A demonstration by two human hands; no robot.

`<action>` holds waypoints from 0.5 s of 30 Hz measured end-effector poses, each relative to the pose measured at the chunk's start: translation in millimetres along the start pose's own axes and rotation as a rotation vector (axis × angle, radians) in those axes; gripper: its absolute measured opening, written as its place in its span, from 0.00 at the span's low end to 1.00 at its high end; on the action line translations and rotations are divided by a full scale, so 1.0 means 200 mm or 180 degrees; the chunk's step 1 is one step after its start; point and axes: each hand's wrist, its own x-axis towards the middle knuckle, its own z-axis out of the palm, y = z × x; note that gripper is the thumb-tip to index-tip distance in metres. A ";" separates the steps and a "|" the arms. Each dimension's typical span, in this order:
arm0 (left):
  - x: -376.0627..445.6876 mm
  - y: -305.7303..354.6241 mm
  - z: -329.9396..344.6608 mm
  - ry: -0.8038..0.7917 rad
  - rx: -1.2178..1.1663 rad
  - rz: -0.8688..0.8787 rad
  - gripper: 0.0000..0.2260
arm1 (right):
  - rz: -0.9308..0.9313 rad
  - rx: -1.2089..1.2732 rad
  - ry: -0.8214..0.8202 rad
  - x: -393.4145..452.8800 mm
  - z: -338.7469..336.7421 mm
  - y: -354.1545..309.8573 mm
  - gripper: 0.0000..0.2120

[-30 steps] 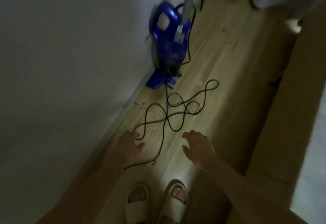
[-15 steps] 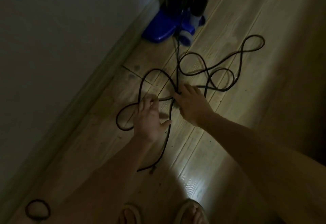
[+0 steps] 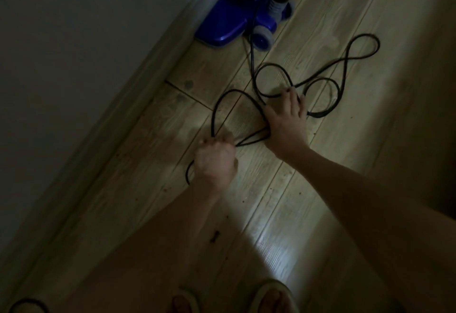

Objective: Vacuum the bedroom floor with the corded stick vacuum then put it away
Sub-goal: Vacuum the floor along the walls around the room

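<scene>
**Cord gathering beside the parked vacuum**

- Left hand (image 3: pixel 216 158): I read its fingers as curled tight round several strands of the cord (image 3: pixel 328 75), bunched in a fist low over the floor; likely collecting loops for stowing.
- Right hand (image 3: pixel 286 121): fingers (image 3: pixel 292 98) straight and lightly spread, pressed flat on a crossing of the cord, I judge to pin it while the left hand draws slack.
- Cord: black, sprawled in loose loops ahead of both hands, one strand running up to the vacuum.
- Vacuum (image 3: pixel 222 25): blue base with a wheel, standing at the wall (image 3: pixel 74 41); upper body out of frame.
- Floor (image 3: pixel 271 214): pale wood planks, a few dark crumbs, one bright patch of light.
- Room: dim. Skirting follows the wall. Slippers (image 3: pixel 269 296) at bottom edge.
</scene>
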 end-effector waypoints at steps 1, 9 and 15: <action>0.02 -0.02 -0.01 0.0002 -0.0176 -0.0017 0.18 | 0.0068 -0.0094 -0.0129 0.00 0.00 0.03 0.30; -0.03 -0.08 -0.05 0.0081 -0.0921 0.0302 0.18 | -0.0261 0.0236 -0.0419 -0.14 -0.12 0.12 0.28; -0.20 -0.07 -0.31 -0.0168 -0.1480 -0.0125 0.07 | -0.0257 0.1401 0.0077 -0.24 -0.50 0.09 0.16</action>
